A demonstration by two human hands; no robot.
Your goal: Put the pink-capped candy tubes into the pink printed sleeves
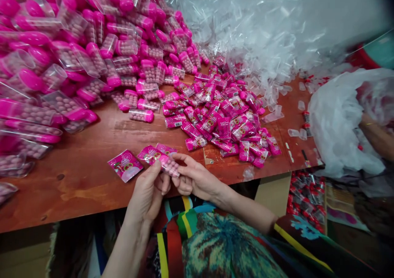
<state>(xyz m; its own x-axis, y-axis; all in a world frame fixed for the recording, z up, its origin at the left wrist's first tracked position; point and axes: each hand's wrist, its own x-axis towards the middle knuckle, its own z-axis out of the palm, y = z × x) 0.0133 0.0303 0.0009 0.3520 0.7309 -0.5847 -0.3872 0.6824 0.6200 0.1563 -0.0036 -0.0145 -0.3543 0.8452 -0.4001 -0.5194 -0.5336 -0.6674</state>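
Both of my hands meet near the table's front edge around one small clear candy container [170,166] with a pink cap and pink balls inside. My left hand [150,183] is closed, its thumb on the capped end. The fingers of my right hand [195,177] pinch the other end. A printed pink wrapper [150,153] lies against the capped end; whether it is partly over the container I cannot tell. Left of my hands, a flat stack of printed pink wrappers [125,165] rests on the table. Another wrapper [166,149] shows just behind the container.
A tall heap of capped candy containers [83,52] fills the table's left. Wrapped containers [224,114] are piled ahead of my hands. Behind them lie clear empty containers [246,28]. At right, another person's arm [377,134] is beside a white plastic bag [338,118].
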